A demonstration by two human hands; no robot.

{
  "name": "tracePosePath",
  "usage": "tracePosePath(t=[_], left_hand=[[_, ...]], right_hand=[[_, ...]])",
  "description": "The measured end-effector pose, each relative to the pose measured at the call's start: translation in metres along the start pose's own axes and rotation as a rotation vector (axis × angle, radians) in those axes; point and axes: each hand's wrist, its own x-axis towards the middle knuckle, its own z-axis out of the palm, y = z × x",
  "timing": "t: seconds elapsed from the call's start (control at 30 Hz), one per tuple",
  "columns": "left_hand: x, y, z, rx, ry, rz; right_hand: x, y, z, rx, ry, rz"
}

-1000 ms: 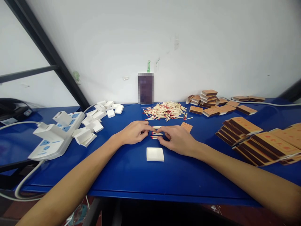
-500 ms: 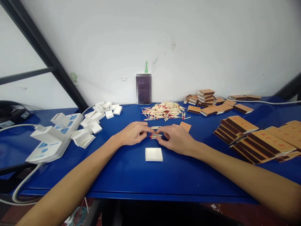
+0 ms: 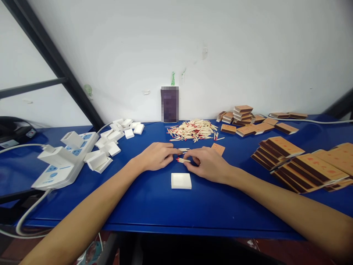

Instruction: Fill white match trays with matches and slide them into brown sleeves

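Note:
A small bundle of red-tipped matches (image 3: 183, 160) lies between my hands, its heads pointing left. My right hand (image 3: 208, 164) has thumb and fingers closed around the plain ends of these matches. My left hand (image 3: 157, 156) rests on the table with its index finger stretched toward a few matches just behind the bundle; its other fingers are partly curled, and it holds nothing. Nearer to me lies a white matchbox tray (image 3: 181, 181). Behind my hands spreads a loose heap of matches (image 3: 194, 130).
White matchbox trays (image 3: 109, 141) are scattered at left beside a power strip (image 3: 66, 162) with plugs and cables. Orange-brown matchbox sleeves (image 3: 317, 162) are stacked at right, with more sleeves (image 3: 244, 119) at the back. A flat orange piece (image 3: 218, 148) lies behind my right hand. The blue table (image 3: 154, 209) meets a wall.
The matches under my right fingers have been drawn into a tighter bundle. My hands have barely moved, and the view has shifted slightly.

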Motion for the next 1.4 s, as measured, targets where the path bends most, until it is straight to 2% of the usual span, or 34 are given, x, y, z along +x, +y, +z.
tracePosePath(t=[0.33, 0.53, 1.4], left_hand=[[-0.0011, -0.0012, 0.0064, -0.192, 0.164, -0.075], [-0.0006, 0.0015, 0.0042, -0.249, 0.15, -0.126], [-0.0007, 0.0031, 0.0019, -0.262, 0.116, -0.117]], right_hand=[[-0.0001, -0.0016, -0.0007, -0.002, -0.005, -0.021], [0.0007, -0.0015, -0.0001, 0.006, -0.016, -0.015], [-0.0022, 0.0027, 0.0004, 0.04, -0.027, -0.047]])
